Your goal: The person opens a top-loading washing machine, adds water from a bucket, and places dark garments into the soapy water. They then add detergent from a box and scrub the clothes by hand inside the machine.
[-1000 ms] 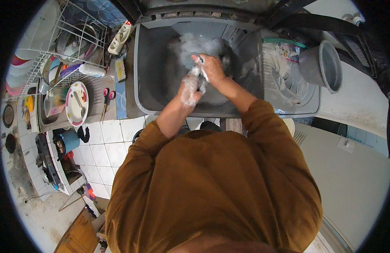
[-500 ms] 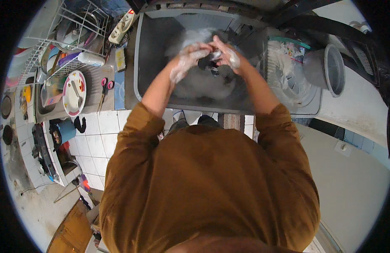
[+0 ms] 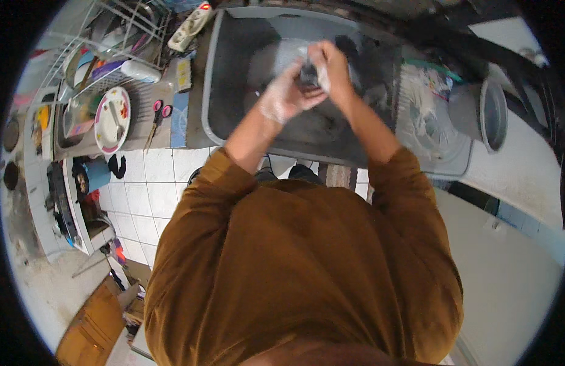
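Observation:
Both my hands meet over a large dark grey basin (image 3: 210, 79) with soapy water in it. My left hand (image 3: 287, 97), streaked with white suds, is turned palm up with its fingers curled under a small dark wet cloth (image 3: 308, 74). From above and to the right, my right hand (image 3: 332, 68) is closed over the same bundle, with foam along its edge. The hands hide most of the cloth, so its exact kind does not show. Whitish suds (image 3: 287, 53) float behind the hands, and dark patches lie on the basin's far right side.
Right of the basin are a clear plastic-covered tray (image 3: 420, 125) and a grey bucket (image 3: 493, 116) on its side. On the left are a plate (image 3: 105, 137) with a spoon, scissors (image 3: 155, 122), a yellow sponge (image 3: 183, 75), a power strip (image 3: 191, 27) and a dish rack (image 3: 120, 39).
My hands have come closer together around the dark cloth. The right hand has turned and closed over it, while the left has rolled palm up. The whole view has shifted slightly.

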The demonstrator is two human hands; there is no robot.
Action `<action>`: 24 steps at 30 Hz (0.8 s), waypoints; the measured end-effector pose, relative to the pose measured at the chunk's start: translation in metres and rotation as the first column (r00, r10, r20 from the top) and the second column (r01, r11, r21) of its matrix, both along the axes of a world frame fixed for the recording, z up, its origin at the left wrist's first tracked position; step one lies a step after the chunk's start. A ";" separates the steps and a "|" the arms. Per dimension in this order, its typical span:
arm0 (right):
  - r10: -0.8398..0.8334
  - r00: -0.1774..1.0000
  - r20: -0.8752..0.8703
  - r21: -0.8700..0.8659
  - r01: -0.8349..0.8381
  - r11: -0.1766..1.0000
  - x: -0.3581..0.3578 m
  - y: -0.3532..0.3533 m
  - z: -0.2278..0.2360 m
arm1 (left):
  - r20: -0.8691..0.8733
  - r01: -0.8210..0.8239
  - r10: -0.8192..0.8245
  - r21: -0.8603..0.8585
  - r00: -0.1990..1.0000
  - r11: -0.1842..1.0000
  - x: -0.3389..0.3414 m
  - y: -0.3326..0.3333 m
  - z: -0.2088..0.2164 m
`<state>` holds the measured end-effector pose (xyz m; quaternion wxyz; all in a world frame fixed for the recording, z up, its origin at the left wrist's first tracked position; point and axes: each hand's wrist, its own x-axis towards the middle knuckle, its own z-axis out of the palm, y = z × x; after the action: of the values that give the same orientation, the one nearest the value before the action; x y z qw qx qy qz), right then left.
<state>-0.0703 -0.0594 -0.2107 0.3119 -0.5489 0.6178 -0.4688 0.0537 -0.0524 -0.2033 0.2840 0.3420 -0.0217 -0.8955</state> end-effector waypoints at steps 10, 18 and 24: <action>0.058 0.948 -0.314 0.124 -0.019 0.992 0.006 0.032 -0.006 | 0.330 -0.143 0.161 -0.080 0.930 0.987 -0.035 0.039 0.001; 0.316 0.878 -0.361 0.142 -0.282 0.949 -0.012 -0.007 0.006 | 0.412 -0.041 0.164 -0.291 0.896 0.956 -0.016 0.016 0.017; 0.362 0.850 -0.383 -0.380 -0.502 0.777 0.039 0.032 -0.007 | -0.309 -0.149 0.002 -0.452 0.951 0.879 0.016 0.004 -0.080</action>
<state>-0.0315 -0.0277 -0.2174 0.1774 -0.7976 0.3811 -0.4326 0.0698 -0.0480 -0.2835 0.3934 0.1239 -0.1814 -0.8927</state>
